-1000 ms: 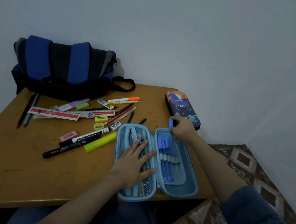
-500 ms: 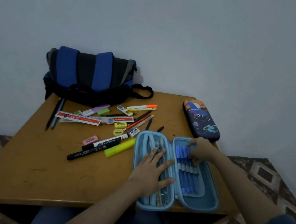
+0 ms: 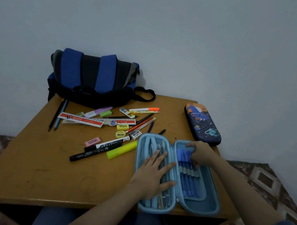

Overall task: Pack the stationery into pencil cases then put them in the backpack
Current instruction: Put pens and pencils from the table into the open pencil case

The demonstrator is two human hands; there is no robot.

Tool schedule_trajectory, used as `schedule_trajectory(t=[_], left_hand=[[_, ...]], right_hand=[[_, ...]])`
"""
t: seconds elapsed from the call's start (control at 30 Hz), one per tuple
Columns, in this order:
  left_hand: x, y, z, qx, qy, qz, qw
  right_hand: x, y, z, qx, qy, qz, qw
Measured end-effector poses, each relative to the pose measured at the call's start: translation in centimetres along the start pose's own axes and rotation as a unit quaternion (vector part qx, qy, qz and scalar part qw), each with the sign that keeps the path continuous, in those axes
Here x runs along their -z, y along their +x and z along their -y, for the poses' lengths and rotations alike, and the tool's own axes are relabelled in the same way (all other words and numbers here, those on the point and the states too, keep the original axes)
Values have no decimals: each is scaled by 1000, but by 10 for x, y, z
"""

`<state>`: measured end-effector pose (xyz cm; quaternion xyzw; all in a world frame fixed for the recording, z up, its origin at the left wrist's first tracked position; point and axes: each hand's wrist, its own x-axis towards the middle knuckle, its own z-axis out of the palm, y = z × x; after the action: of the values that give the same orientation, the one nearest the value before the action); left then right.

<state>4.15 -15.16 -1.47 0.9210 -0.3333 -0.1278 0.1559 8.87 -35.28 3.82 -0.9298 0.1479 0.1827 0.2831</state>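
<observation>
Head view: the light-blue pencil case [image 3: 215,205] lies open like a book at the lower right of the counter [image 3: 39,163], its near end over the front edge. The left hand [image 3: 153,176] lies flat on the mesh half, fingers [image 3: 160,158] straight and spread, holding nothing and only pressing down. The right hand [image 3: 202,154] sits at the far end of the other half, its fingers [image 3: 193,157] curled over the cap ends of the blue pens [image 3: 189,184], which lie side by side under an elastic band. I cannot tell whether it grips one pen or several.

The step in hand looks like seating these pens. To do it well, keep the left palm down so that the case does not slide or tip off the edge, and push the pens along their length, not sideways, so that they stay parallel under the band and the caps stay on.

Much is left. The yellow highlighter [image 3: 122,149], black markers [image 3: 89,154], ruler [image 3: 81,119] and pink eraser [image 3: 92,141] lie loose at the centre of the frame. The dark patterned pencil case [image 3: 202,125] lies zipped at the upper right. The backpack [image 3: 91,78] stands against the wall at the upper left.
</observation>
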Motion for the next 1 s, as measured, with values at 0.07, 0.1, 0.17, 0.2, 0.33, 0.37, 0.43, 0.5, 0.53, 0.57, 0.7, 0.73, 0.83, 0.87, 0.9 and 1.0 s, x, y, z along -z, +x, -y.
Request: schedule_trajectory(t=[0.07, 0.1, 0.17, 0.2, 0.33, 0.37, 0.43, 0.5, 0.53, 0.57, 0.7, 0.73, 0.83, 0.87, 0.9, 1.0], left_hand=[[4, 0, 1, -1, -23, 9, 1000], [7, -1, 1, -1, -53, 8, 999], [18, -5, 4, 0, -110, -26, 994], [23, -9, 9, 3, -117, -54, 992], [43, -32, 51, 70, -95, -135, 984], [48, -40, 65, 98, -94, -145, 980], [55, -57, 95, 150, -95, -166, 970], [58, -73, 123, 194, -93, -178, 960], [59, -80, 135, 217, -94, -179, 955], [59, -87, 146, 238, -96, -177, 950], [58, -108, 173, 293, -88, -165, 938], [58, -111, 176, 295, -87, -165, 937], [56, -118, 186, 298, -81, -166, 937], [55, -120, 191, 300, -73, -164, 937], [54, -120, 194, 299, -59, -161, 939], [49, -122, 202, 290, -13, -166, 942]], right_hand=[[-1, 1, -2, -2, -20, -9, 1000], [-2, 0, -2, -2, -25, -12, 1000], [-2, -1, -2, 1, -26, -17, 1000], [-1, -2, -1, 3, -31, -19, 999], [1, -10, 11, 11, -116, -12, 993], [2, -12, 15, 12, -135, -19, 991], [3, -13, 24, 28, -165, -43, 985], [2, -12, 34, 57, -169, -72, 981], [0, -11, 40, 72, -161, -87, 980], [-3, -10, 46, 87, -148, -101, 980], [-20, -8, 78, 146, -94, -124, 977], [-25, -9, 86, 163, -92, -124, 974], [-41, -12, 111, 221, -86, -128, 963], [-47, -13, 120, 240, -80, -125, 959], [-50, -15, 125, 256, -75, -124, 956], [-57, -11, 140, 277, -71, -126, 950]])
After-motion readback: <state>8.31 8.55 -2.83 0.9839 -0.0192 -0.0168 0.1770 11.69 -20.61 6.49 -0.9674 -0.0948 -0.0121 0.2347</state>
